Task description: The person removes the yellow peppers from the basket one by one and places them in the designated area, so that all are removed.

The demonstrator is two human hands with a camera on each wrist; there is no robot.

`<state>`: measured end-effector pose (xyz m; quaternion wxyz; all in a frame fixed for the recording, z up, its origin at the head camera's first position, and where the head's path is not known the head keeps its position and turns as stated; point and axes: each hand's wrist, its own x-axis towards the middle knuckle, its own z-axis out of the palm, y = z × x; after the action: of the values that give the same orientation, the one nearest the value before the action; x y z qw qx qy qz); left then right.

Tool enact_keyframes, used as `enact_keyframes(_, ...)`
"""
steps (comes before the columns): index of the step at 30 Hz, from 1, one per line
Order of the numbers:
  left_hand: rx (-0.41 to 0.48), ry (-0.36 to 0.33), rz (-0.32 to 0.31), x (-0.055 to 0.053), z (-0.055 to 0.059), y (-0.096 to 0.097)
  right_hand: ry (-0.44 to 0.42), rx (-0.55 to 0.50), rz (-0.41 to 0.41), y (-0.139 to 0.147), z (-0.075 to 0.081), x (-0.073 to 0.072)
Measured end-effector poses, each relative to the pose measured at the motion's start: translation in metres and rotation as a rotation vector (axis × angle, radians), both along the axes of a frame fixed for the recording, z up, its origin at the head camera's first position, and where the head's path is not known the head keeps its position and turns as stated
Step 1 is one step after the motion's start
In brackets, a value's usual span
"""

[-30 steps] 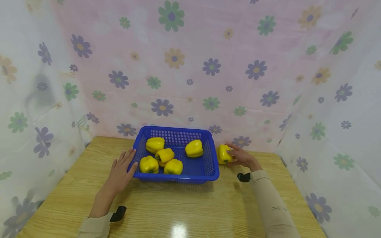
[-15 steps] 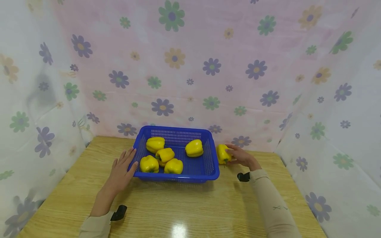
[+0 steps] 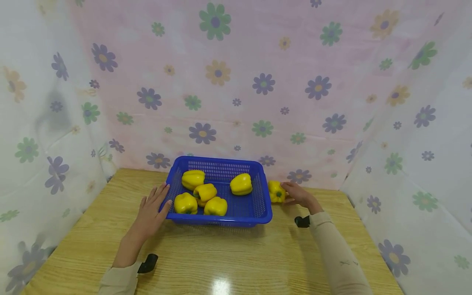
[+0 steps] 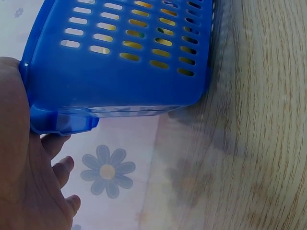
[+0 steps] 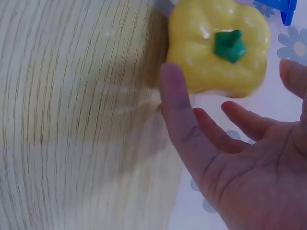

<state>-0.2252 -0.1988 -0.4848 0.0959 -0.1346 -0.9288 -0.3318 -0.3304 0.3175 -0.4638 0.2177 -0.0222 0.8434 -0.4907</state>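
Note:
A blue plastic basket (image 3: 225,220) with slotted walls stands on the wooden table, holding several yellow bell peppers (image 3: 241,184). My left hand (image 3: 148,215) rests on the basket's left rim with fingers extended; in the left wrist view, the hand (image 4: 24,177) lies along that rim. Just outside the basket's right wall, another yellow bell pepper (image 3: 274,191) sits on the table. My right hand (image 3: 300,195) is at its right side. In the right wrist view the fingers are spread and loosely bent, one fingertip overlapping the pepper (image 5: 199,38), whose green stem faces the camera.
The wooden table (image 3: 221,254) extends in front of the basket and to both sides. A flower-printed cloth (image 3: 236,82) hangs close behind the basket, with similar cloth at left and right. Black wrist mounts (image 3: 148,263) stick out near both sleeves.
The pepper outside the basket has tipped so its stem end faces forward. My right fingers have drawn back slightly from its top. The left hand and basket stay in place.

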Motion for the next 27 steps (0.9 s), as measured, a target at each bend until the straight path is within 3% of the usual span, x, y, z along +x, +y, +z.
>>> enact_keyframes(3, 0.003, 0.0, 0.0, 0.001, 0.0, 0.001, 0.014, 0.04, 0.002, 0.002, 0.004, 0.004)
enact_keyframes(10, 0.017, -0.005, -0.001, 0.002, 0.003, 0.002, 0.073, 0.022, -0.006, 0.001, 0.019, 0.015)
enact_keyframes(16, 0.014, -0.008, -0.002, 0.003, 0.004, 0.002, 0.18, 0.027, 0.029, -0.005, 0.033, 0.027)
enact_keyframes(27, -0.012, -0.006, 0.007, 0.002, 0.003, 0.001, 0.409, 0.129, 0.125, -0.038, 0.069, 0.056)
